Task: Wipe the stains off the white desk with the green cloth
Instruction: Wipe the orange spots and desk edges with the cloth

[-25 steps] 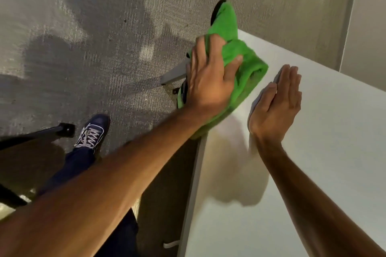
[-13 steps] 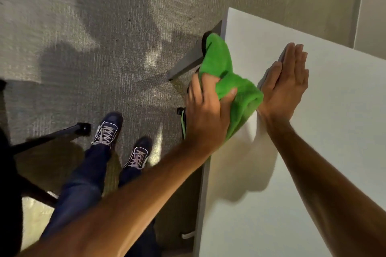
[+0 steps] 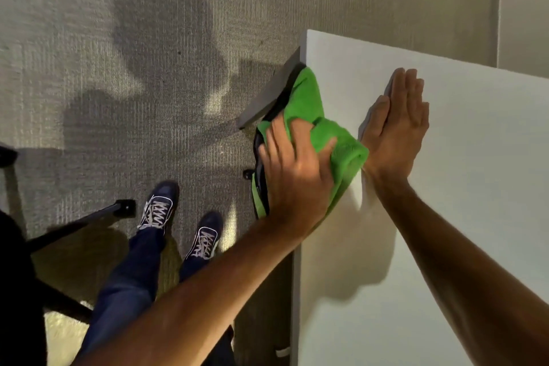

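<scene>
- The left hand is clamping the cloth at the desk's left edge, fingers curled over a bunched fold and the palm pressing it against the rim; part of the cloth is hanging off the side, toward the carpet.
- The cloth is looking soft, light and floppy, so it is likely bunching and sliding unless it is held through a thick fold, as the hand is doing now; a flat palm on top would probably spread the pressure better.
- The right hand is lying flat with fingers together on the desk, gripping nothing, just beside the cloth.
- No stains are showing on the visible desk surface.
- Compared with half a second ago, the hands and cloth are keeping nearly the same pose at the edge; the view is showing more floor and both shoes.
</scene>
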